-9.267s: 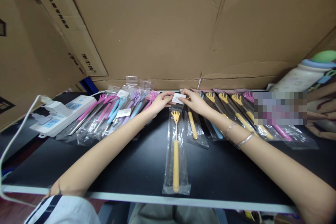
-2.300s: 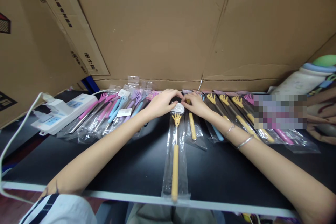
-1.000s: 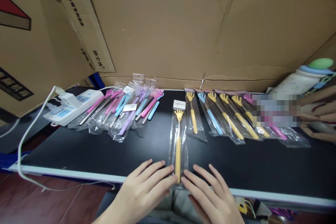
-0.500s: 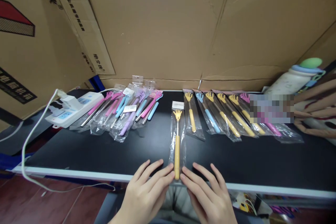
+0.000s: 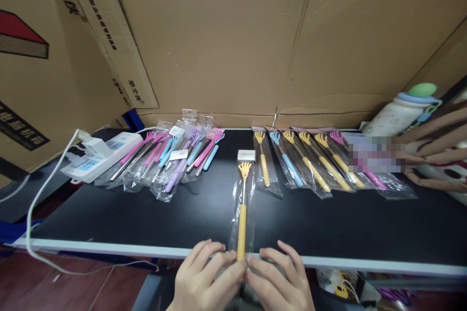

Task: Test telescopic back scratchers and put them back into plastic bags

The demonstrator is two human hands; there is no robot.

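A yellow back scratcher (image 5: 242, 226) lies in a clear plastic bag (image 5: 250, 226) at the table's front edge, its claw pointing away from me. A white label (image 5: 246, 155) sits at the bag's far end. My left hand (image 5: 207, 274) is closed at the bag's near end, thumb and fingers against the left of the handle's end. On the other side, my right hand (image 5: 279, 277) pinches the bag's near end. The fingertips partly hide the handle's tip and the bag's lower edge.
Bagged pink, blue and purple back scratchers (image 5: 178, 155) are heaped at left beside a white power strip (image 5: 104, 155). Several more bagged ones (image 5: 310, 165) lie in a row at right, near a bottle (image 5: 394, 114) and a brown bag (image 5: 423, 155). Cardboard (image 5: 219, 34) stands behind.
The bagged yellow back scratcher has slid toward me, its handle end now at the table's front edge. Both hands have moved nearer and closed in at the bag's near end.
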